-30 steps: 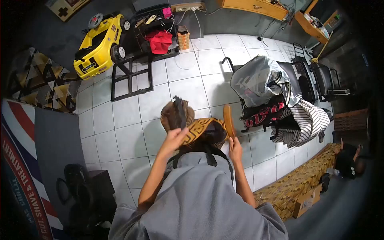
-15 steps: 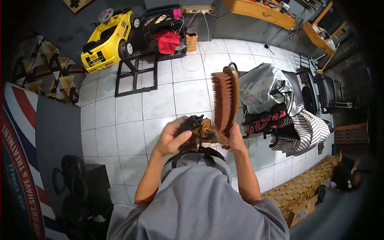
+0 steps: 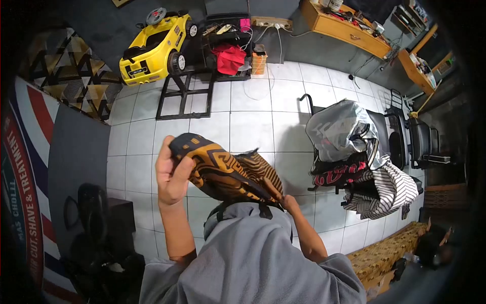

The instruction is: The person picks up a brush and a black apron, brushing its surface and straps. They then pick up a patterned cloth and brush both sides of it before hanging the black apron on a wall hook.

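Observation:
A black cloth with orange-brown patterns (image 3: pixel 223 169) is spread slantwise in front of my chest. At its upper left end my left hand (image 3: pixel 174 175) pinches it between thumb and fingers. My right hand (image 3: pixel 288 203) is closed at the lower right end, beside a brown wooden edge (image 3: pixel 273 189) that looks like part of the brush. The cloth hides the rest of the brush, and the right fingers are mostly hidden, so I cannot tell exactly what they grip.
A barber chair (image 3: pixel 382 131) draped with silver and striped cloths (image 3: pixel 387 187) stands at the right. Farther off are a yellow toy car (image 3: pixel 152 48), a black metal frame (image 3: pixel 186 93), an open case with red cloth (image 3: pixel 229 58) and a wooden drawer desk (image 3: pixel 344 30). A patterned bench (image 3: pixel 387 248) lies lower right.
The bunched cloth has been stretched out wide as my left hand moved left and slightly up. My right hand has moved down and left, and the upright brush has dropped mostly out of sight.

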A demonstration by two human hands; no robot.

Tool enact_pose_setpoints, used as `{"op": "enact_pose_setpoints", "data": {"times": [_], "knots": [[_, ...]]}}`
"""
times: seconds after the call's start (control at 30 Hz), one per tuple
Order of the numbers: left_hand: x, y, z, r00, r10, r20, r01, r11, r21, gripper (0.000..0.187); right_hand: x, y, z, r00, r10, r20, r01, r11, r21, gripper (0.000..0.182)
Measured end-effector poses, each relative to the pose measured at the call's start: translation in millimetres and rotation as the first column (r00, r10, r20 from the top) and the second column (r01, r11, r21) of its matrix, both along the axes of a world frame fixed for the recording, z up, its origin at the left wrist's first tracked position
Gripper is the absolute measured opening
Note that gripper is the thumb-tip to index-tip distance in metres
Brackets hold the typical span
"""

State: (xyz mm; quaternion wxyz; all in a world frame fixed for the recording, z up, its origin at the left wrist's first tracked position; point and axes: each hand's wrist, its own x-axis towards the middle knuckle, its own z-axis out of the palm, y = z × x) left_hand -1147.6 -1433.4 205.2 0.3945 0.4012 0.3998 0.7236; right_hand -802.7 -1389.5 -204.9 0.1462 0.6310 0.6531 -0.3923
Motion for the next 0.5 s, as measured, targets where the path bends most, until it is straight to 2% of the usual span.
{"op": "enact_pose_setpoints", "data": {"times": [0.03,0.07,0.1,0.13,0.17,0.23,0.33,0.4,0.43,0.5], "knots": [[-6.3,0.1,-15.7,0.999,-0.046,0.001,0.046,0.999,-0.001,0.013,1.8,5.0,0.5,0.998,-0.051,-0.030,0.050,0.999,-0.014,0.066],[1.8,1.4,-12.6,0.999,-0.035,-0.016,0.034,0.996,-0.086,0.010,-8.5,15.2,20.3,0.978,-0.130,-0.162,0.128,0.992,-0.020,0.071],[6.0,5.5,-17.6,0.995,-0.074,-0.071,0.069,0.995,-0.076,0.010,-28.6,25.8,71.3,0.908,-0.271,-0.318,0.245,0.962,-0.120,0.067],[9.7,9.1,-22.7,0.986,-0.112,-0.126,0.104,0.992,-0.069,0.010,-50.8,35.3,114.5,0.763,-0.345,-0.547,0.302,0.938,-0.170,0.062],[14.4,12.5,-22.4,0.975,-0.119,-0.186,0.109,0.992,-0.065,0.009,-71.0,42.1,153.3,0.557,-0.397,-0.730,0.340,0.910,-0.235,0.057],[23.3,18.1,-16.3,0.976,-0.127,-0.175,0.121,0.992,-0.047,0.011,-99.6,48.5,223.2,0.208,-0.437,-0.875,0.200,0.895,-0.400,0.051],[27.8,20.6,-5.0,0.972,-0.102,-0.210,0.090,0.994,-0.070,0.013,-140.9,37.8,286.6,-0.019,-0.374,-0.927,0.041,0.926,-0.374,0.053],[28.3,18.2,5.3,0.967,-0.065,-0.245,0.043,0.995,-0.095,0.014,-151.6,35.2,283.5,0.088,-0.312,-0.946,-0.101,0.942,-0.320,0.051],[27.7,17.6,11.6,0.961,-0.031,-0.274,0.004,0.995,-0.096,0.015,-160.0,35.0,277.0,0.090,-0.402,-0.911,-0.219,0.885,-0.411,0.045],[22.5,18.1,17.0,0.945,0.077,-0.318,-0.095,0.995,-0.043,0.016,-166.7,34.3,220.7,0.226,-0.245,-0.943,-0.198,0.936,-0.291,0.044]]}}
